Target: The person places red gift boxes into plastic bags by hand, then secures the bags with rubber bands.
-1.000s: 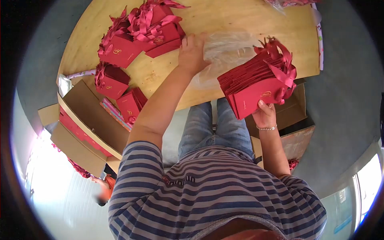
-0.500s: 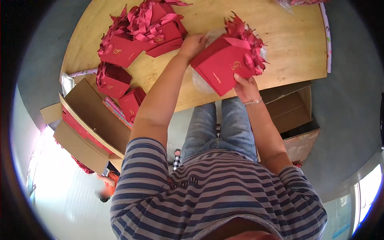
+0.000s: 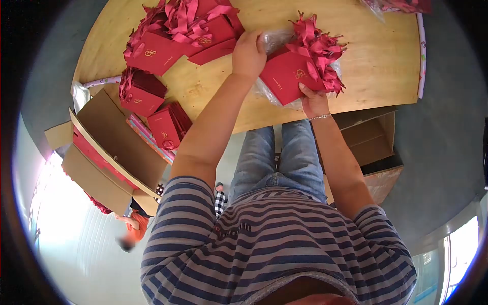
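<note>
A stack of red paper gift bags with ribbon handles lies over a clear plastic bag near the table's front edge. My right hand grips the stack's lower right corner, thumb on top and the other fingers hidden beneath. At the stack's upper left, my left hand is closed at the edge of the clear plastic, its fingertips partly hidden. Crumpled plastic shows around the stack's left and lower sides.
More red gift bags are piled at the table's left. Smaller stacks sit at its left front edge. Open cardboard boxes stand below left and right. Plastic-wrapped red items lie top right. A person in orange is beyond the boxes.
My left hand has moved up slightly and turned at the plastic's edge. The red stack has shifted a little right and lies flatter, with my right hand still on its corner.
</note>
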Action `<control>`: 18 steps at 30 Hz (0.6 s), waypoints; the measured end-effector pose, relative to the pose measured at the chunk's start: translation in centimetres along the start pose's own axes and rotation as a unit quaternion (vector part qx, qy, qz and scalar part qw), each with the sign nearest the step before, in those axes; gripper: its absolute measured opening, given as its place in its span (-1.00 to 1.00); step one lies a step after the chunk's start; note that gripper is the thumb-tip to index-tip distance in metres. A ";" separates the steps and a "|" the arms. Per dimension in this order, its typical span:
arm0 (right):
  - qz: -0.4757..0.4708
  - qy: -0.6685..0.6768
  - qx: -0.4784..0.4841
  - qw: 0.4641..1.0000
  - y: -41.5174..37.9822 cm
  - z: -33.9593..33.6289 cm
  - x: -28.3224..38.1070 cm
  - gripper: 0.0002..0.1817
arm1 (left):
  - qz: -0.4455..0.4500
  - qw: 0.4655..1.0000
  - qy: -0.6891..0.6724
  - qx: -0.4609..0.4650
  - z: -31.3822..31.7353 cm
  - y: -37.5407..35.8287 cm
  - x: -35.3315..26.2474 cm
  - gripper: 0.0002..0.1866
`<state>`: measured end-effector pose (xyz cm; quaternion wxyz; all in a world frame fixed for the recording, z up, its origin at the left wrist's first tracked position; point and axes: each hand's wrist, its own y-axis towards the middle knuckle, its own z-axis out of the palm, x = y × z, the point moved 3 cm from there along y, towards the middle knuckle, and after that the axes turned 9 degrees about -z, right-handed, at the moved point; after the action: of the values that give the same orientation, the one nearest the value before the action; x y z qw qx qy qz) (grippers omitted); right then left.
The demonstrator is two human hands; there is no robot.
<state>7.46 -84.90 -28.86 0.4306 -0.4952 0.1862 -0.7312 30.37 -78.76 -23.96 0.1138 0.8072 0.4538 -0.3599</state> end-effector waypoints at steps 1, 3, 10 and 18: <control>0.004 0.005 -0.003 1.000 0.0 -0.1 -0.1 -0.48 | -0.005 0.999 0.005 -0.048 -0.3 -1.1 -0.5 -0.80; 0.008 -0.001 0.001 1.000 0.0 -0.2 -0.1 -0.48 | -0.013 0.995 0.014 -0.100 -1.5 -2.9 -0.6 -0.77; 0.013 -0.010 -0.006 1.000 0.2 -0.3 -0.2 -0.47 | -0.406 0.900 -0.154 -0.044 0.2 -10.1 6.5 -0.75; -0.001 -0.001 0.005 1.000 0.3 0.3 -0.1 -0.47 | -0.269 0.923 -0.213 0.174 0.8 -10.3 7.4 -0.82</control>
<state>7.89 -84.94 -28.96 0.4326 -0.4941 0.1816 -0.7319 24.04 -68.58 -28.09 -0.0357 0.5661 0.5489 -0.6140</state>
